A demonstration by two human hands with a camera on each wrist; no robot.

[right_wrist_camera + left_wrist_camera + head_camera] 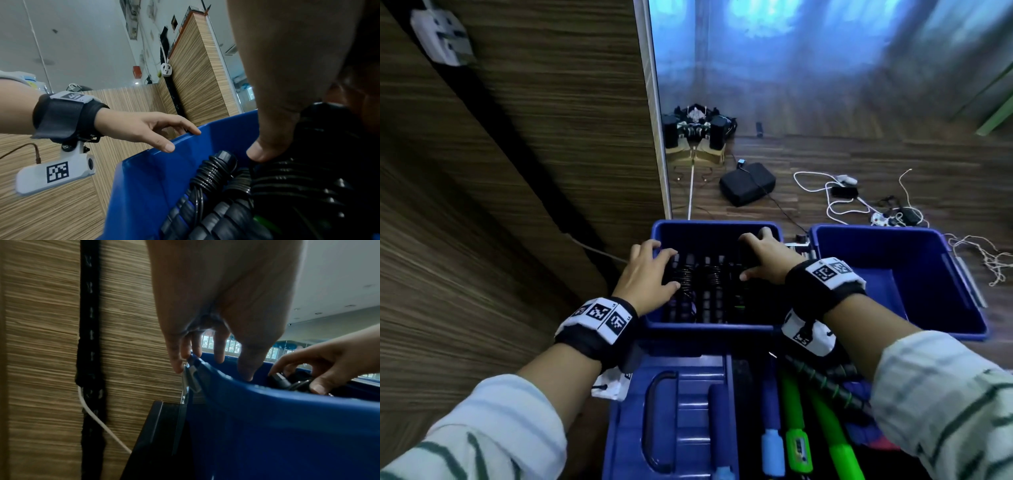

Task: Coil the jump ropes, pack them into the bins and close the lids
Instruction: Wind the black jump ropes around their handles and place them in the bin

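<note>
Centre-frame deep blue plastic bin (pixel 714 328) already holds several coiled black jump ropes (pixel 698 287), left hand (pixel 649 274) spread loose over its rim, right hand (pixel 763 255) pressing a coil down; right-hand blue bin (pixel 959 325) looks empty, green-handled ropes (pixel 822 428) and blue lid (pixel 671 411) at bottom still unpacked, unclosed.

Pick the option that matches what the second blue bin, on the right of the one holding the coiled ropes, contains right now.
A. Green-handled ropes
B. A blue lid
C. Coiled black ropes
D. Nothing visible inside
D: in the head view the right bin shows only its bare blue floor and walls, while the coiled ropes all sit in the left bin under both hands.
</note>
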